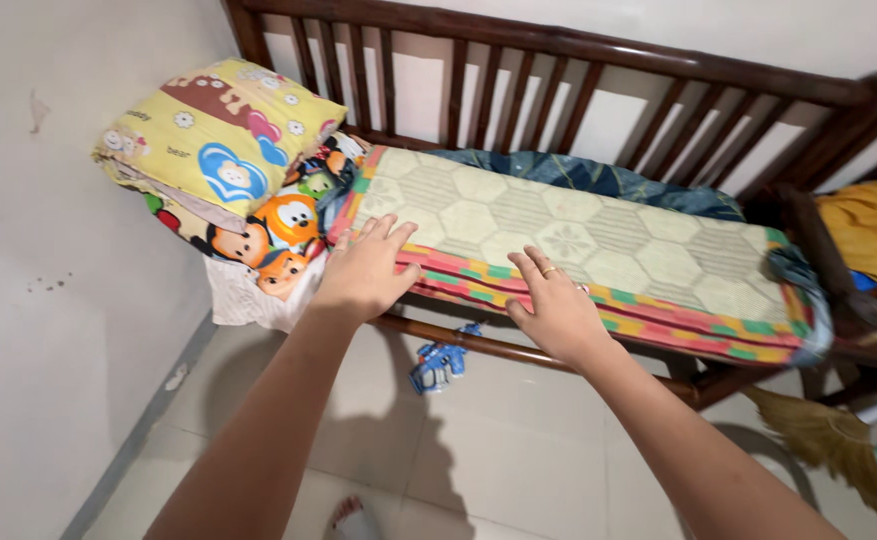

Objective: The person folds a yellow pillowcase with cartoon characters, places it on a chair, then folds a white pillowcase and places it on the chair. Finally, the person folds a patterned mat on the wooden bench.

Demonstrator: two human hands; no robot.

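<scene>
A woven mat (578, 235) with a pale hexagon pattern and a striped red, green and yellow border lies folded on a dark wooden bench (518, 352). My left hand (363, 270) rests flat on the mat's front left edge, fingers spread. On the front border near the middle lies my right hand (553, 305), palm down, with a ring on one finger. Neither hand holds anything. Two pillows with cartoon prints, a yellow one (218, 130) on top of a colourful one (273, 235), are stacked at the bench's left end, right beside my left hand.
A blue cloth (598, 178) lies under the mat's far side. Yellow fabric (873, 230) sits at the right end. A small blue toy (440, 362) lies on the tiled floor under the bench. A straw broom (823, 440) lies at the right. A white wall (48, 300) closes the left.
</scene>
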